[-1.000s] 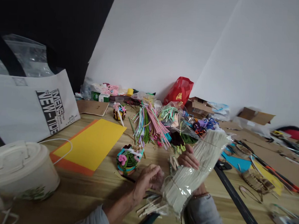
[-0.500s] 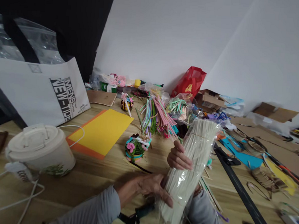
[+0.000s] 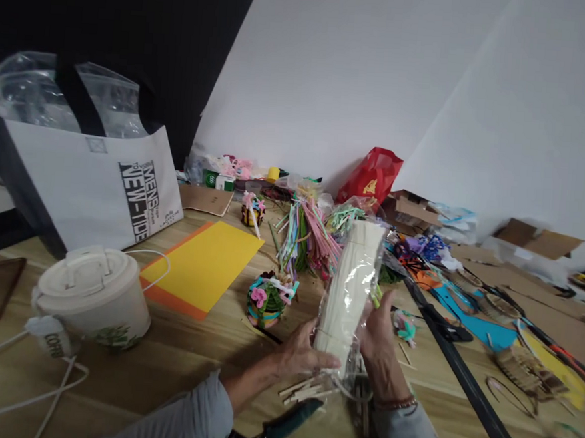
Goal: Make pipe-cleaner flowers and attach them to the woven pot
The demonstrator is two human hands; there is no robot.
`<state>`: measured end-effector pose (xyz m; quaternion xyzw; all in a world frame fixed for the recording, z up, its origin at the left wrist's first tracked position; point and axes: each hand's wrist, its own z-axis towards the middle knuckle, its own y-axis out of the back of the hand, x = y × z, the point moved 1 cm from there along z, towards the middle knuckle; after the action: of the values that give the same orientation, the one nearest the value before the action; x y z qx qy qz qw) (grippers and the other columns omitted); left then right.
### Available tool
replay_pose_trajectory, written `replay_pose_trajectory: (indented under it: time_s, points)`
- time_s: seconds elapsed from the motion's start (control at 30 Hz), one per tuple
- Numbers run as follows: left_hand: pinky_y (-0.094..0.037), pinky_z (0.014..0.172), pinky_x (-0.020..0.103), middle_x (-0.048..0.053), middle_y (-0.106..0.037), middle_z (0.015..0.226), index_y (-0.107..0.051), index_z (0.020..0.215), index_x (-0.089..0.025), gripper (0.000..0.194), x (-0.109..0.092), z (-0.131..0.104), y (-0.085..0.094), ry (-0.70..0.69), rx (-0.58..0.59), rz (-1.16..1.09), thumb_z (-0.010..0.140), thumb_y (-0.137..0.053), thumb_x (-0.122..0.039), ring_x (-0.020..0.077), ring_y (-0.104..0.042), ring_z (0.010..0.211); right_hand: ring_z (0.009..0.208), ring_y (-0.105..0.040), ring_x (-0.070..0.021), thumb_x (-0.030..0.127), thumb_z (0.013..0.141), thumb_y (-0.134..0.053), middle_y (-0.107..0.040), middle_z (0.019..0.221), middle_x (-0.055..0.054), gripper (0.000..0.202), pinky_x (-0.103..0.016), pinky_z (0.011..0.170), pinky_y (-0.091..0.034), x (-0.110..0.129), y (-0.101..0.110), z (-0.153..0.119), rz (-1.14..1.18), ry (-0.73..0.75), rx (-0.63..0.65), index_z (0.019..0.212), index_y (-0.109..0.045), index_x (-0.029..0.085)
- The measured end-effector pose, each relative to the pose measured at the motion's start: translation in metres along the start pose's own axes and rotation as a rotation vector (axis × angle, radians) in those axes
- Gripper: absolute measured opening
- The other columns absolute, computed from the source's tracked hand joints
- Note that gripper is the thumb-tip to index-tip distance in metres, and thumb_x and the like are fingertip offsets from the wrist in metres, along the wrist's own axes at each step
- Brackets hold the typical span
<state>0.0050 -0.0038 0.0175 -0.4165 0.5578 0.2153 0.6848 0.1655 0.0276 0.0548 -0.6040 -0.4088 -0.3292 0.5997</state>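
Observation:
A clear plastic packet of cream-coloured strips (image 3: 348, 289) is held up over the table, leaning slightly right at its top. My left hand (image 3: 303, 354) grips its lower left side, thumb across the front. Against the packet's right side is my right hand (image 3: 381, 328), thumb raised and fingers partly hidden behind the plastic. Below lie short pale sticks (image 3: 305, 388) and dark-handled pliers (image 3: 285, 425). A small basket with pink flowers (image 3: 269, 301) stands left of the packet. Behind it spreads a bundle of pastel pipe cleaners (image 3: 308, 237).
To the left are a white lidded pot (image 3: 94, 295), its cord, a white bag (image 3: 94, 185) and yellow sheets (image 3: 209, 260). A long black bar (image 3: 466, 378) crosses the right side, beside blue paper (image 3: 476, 318) and woven pieces. A red bag (image 3: 373, 176) stands behind.
The packet has moved left and up and stands more upright. My right hand has come from behind its left edge to its right side. The short sticks now show below. The view has shifted slightly.

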Motion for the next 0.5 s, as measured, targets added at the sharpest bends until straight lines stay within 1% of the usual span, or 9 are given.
replay_pose_trajectory:
  time_s: [0.03,0.07,0.1,0.13,0.17,0.2,0.3,0.4,0.5]
  points:
    - [-0.046,0.076,0.031,0.010,-0.065,0.106,-0.056,0.122,-0.013,0.075,0.001,0.001,0.003,-0.017,-0.044,0.034,0.055,-0.084,-0.029,0.0240,-0.059,0.091,0.087,-0.068,-0.0308,0.082,0.068,-0.049,-0.074,0.087,-0.009,0.067,-0.042,0.073,-0.054,-0.005,0.000,-0.003,0.010,-0.010,0.005,0.093,-0.068,0.023]
    - [-0.046,0.077,0.031,0.010,-0.064,0.108,-0.054,0.124,-0.014,0.075,0.001,0.002,0.005,-0.037,-0.078,0.069,0.057,-0.083,-0.028,0.0246,-0.059,0.093,0.085,-0.068,-0.0297,0.074,0.067,-0.059,-0.074,0.086,-0.008,0.058,-0.041,0.073,-0.054,-0.012,-0.001,-0.007,-0.006,-0.025,0.013,0.092,-0.068,0.023]
    - [-0.046,0.078,0.031,0.010,-0.064,0.109,-0.053,0.126,-0.014,0.075,0.000,0.002,0.007,-0.051,-0.109,0.107,0.058,-0.082,-0.026,0.0252,-0.058,0.095,0.080,-0.069,-0.0275,0.061,0.065,-0.072,-0.075,0.084,-0.006,0.047,-0.038,0.071,-0.054,-0.018,-0.002,-0.010,-0.028,-0.016,0.000,0.091,-0.068,0.023]
    - [-0.046,0.078,0.031,0.010,-0.064,0.109,-0.053,0.126,-0.015,0.074,-0.001,0.001,0.008,-0.060,-0.135,0.144,0.059,-0.082,-0.024,0.0257,-0.058,0.096,0.078,-0.069,-0.0262,0.048,0.063,-0.080,-0.075,0.085,-0.005,0.044,-0.037,0.070,-0.054,-0.025,-0.003,-0.013,-0.046,-0.012,-0.008,0.095,-0.067,0.023]
    - [-0.045,0.079,0.032,0.010,-0.065,0.108,-0.054,0.125,-0.015,0.073,-0.001,0.001,0.008,-0.066,-0.160,0.173,0.058,-0.082,-0.022,0.0261,-0.057,0.096,0.077,-0.069,-0.0253,0.039,0.062,-0.083,-0.075,0.089,-0.005,0.046,-0.036,0.070,-0.054,-0.031,-0.004,-0.015,-0.060,-0.011,-0.016,0.101,-0.066,0.022]
    - [-0.045,0.079,0.032,0.009,-0.065,0.107,-0.054,0.125,-0.016,0.073,-0.001,0.001,0.007,-0.068,-0.178,0.187,0.057,-0.082,-0.020,0.0263,-0.057,0.095,0.075,-0.069,-0.0248,0.036,0.063,-0.082,-0.075,0.089,-0.005,0.046,-0.035,0.068,-0.054,-0.036,-0.005,-0.017,-0.052,0.013,-0.044,0.104,-0.065,0.022]
    - [-0.044,0.083,0.032,0.008,-0.064,0.108,-0.052,0.126,-0.018,0.076,0.001,0.000,0.001,-0.121,-0.167,0.095,0.057,-0.082,-0.019,0.0266,-0.057,0.098,0.076,-0.069,-0.0241,0.036,0.069,-0.079,-0.075,0.094,-0.006,0.050,-0.036,0.071,-0.055,-0.043,-0.004,-0.018,-0.001,0.056,-0.084,0.113,-0.061,0.021]
    - [-0.043,0.088,0.033,0.009,-0.062,0.112,-0.047,0.131,-0.020,0.079,0.009,0.001,-0.004,-0.165,-0.103,-0.038,0.059,-0.082,-0.022,0.0264,-0.056,0.103,0.075,-0.069,-0.0239,0.040,0.071,-0.076,-0.075,0.091,-0.005,0.045,-0.037,0.071,-0.056,-0.040,0.005,-0.015,0.030,0.071,-0.128,0.111,-0.063,0.021]
    - [-0.046,0.082,0.032,0.007,-0.066,0.099,-0.046,0.132,-0.021,0.073,0.020,0.001,-0.004,-0.092,-0.073,-0.048,0.066,-0.077,-0.027,0.0229,-0.060,0.091,0.077,-0.070,-0.0262,0.046,0.073,-0.072,-0.076,0.089,-0.005,0.041,-0.039,0.071,-0.057,-0.032,0.018,-0.013,0.051,0.071,-0.173,0.105,-0.065,0.021]
